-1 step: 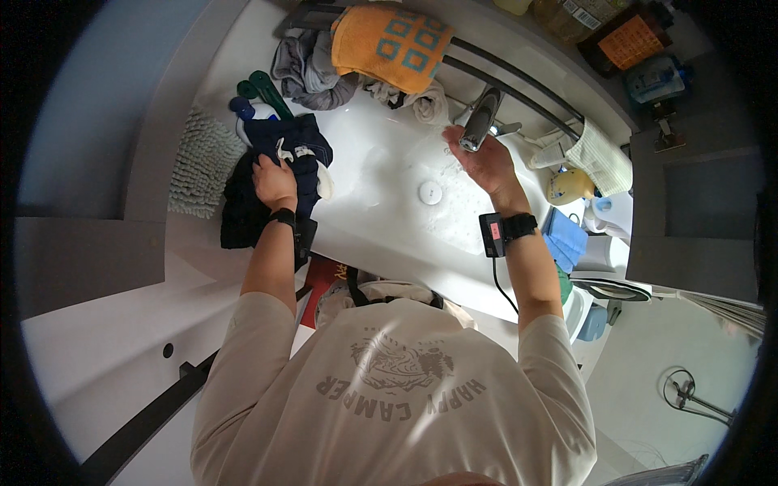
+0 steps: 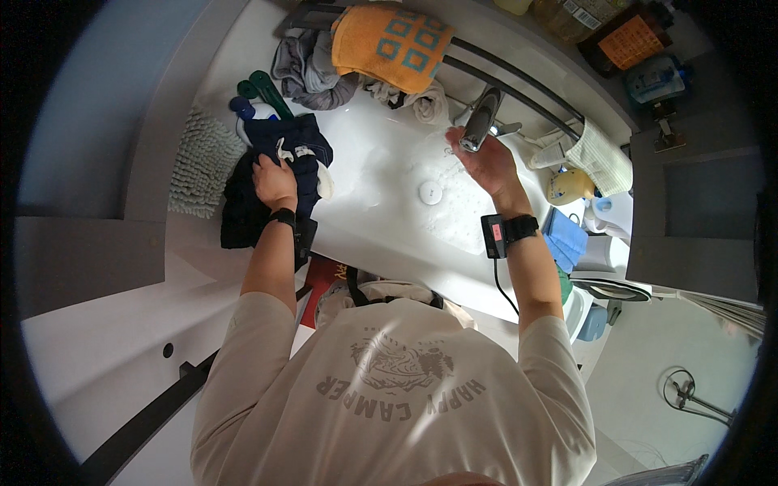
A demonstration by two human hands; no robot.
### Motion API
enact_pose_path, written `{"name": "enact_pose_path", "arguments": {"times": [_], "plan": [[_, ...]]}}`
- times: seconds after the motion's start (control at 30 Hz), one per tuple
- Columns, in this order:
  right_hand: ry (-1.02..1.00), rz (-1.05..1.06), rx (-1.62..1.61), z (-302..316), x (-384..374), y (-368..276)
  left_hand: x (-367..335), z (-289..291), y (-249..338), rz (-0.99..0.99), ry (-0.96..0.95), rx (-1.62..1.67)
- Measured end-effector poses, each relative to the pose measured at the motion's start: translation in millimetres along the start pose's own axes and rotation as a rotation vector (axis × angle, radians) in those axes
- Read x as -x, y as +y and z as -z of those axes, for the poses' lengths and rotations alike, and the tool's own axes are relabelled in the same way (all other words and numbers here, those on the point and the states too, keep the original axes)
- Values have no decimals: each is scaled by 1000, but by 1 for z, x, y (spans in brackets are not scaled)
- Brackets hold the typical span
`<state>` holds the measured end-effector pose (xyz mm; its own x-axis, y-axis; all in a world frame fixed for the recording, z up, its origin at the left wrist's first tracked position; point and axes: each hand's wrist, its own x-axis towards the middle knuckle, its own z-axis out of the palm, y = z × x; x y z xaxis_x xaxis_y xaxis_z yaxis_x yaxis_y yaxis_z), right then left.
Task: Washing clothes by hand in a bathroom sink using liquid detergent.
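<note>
On the left rim of the white sink lies a bunched dark navy garment with small white tags. My left hand presses into it, fingers curled on the fabric near a tag. At the right side of the basin my right hand is held under the chrome faucet, palm up and fingers stretched out, holding nothing. The spout hides part of those fingers. Suds or water drops spread over the basin around the round white drain stopper.
An orange towel hangs on the black double rail behind the sink, beside grey cloth. A shaggy mat and a green-handled object are at left. At right are a yellow bottle and blue cloth.
My right hand and wrist have shifted very slightly to the right under the faucet. My left hand and the garment have not visibly moved.
</note>
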<state>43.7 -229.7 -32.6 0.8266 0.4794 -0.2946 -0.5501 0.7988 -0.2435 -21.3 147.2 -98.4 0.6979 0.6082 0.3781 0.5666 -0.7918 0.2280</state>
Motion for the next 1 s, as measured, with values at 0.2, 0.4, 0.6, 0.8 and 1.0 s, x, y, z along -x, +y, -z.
{"name": "enact_pose_path", "arguments": {"times": [0.2,0.4,0.6,0.8,1.0], "plan": [[-33,65,6,23,12,-7,1,9,5,51,-11,-1],[111,50,-138,22,-21,13,1,7,6,41,-24,1],[-323,-563,248,-4,-37,22,1,2,0,6,-32,8],[-25,-490,113,7,-44,12,2,2,1,25,31,27],[-44,-447,-130,-1,-36,15,2,3,3,28,16,2]]}}
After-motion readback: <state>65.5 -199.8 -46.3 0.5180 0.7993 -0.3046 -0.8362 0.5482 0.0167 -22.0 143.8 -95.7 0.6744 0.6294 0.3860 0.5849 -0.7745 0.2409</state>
